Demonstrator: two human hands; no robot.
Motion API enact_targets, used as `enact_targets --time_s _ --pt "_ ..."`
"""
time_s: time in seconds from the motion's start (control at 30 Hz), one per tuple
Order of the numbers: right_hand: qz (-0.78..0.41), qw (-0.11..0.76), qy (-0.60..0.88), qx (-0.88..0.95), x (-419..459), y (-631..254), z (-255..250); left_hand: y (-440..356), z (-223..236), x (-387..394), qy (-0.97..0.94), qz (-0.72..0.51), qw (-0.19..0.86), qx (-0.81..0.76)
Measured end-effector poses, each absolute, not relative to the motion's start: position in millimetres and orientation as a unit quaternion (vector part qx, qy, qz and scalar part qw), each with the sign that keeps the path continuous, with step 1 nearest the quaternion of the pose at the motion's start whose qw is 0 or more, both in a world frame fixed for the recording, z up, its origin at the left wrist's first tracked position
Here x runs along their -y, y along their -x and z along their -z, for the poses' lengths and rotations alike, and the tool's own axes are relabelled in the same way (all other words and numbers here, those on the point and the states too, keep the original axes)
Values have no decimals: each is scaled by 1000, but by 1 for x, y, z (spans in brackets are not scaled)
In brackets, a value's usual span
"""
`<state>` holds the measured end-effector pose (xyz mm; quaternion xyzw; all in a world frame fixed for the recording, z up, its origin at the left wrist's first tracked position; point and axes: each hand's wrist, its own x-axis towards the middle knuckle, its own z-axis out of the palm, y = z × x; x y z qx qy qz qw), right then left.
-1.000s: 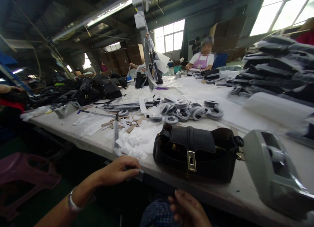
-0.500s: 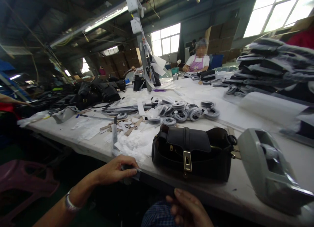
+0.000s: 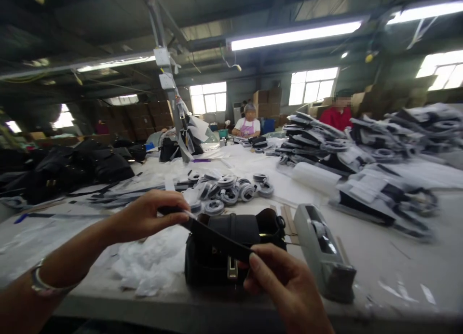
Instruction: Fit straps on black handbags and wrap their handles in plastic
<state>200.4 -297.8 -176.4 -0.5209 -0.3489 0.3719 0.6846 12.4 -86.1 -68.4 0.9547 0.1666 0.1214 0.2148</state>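
Observation:
My left hand (image 3: 146, 214) and my right hand (image 3: 280, 281) each pinch one end of a black strap (image 3: 213, 238). The strap stretches taut between them, slanting down to the right. Directly behind it, a black handbag (image 3: 220, 259) with a gold clasp sits on the white table (image 3: 379, 257). My left wrist wears a silver bracelet.
A grey tape dispenser (image 3: 321, 252) stands right of the handbag. Several rolled grey coils (image 3: 231, 189) lie behind it, crumpled white paper (image 3: 152, 261) to its left. Black bags (image 3: 79, 167) pile up at far left, stacked dark pieces (image 3: 379, 180) at right. Two people sit across the table.
Both hands have lifted from below the table edge to above the table, carrying the black strap up in front of the handbag. The view has swung to the right.

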Motion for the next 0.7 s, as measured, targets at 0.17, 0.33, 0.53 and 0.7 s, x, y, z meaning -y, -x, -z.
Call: enact_targets --time_s 0.17,0.33,0.53,0.7 --pt "-294 721 538 323 289 -259 166 -87 72 85 -968 -94 220 -78" --pt "-368 752 491 242 281 -297 180 -140 96 98 -976 -68 198 -55" --pt "-392 763 453 243 280 -313 178 -189 106 117 -963 -95 252 -30" --pt "-347 778 450 266 282 -317 179 -212 115 119 -943 -46 329 -13"
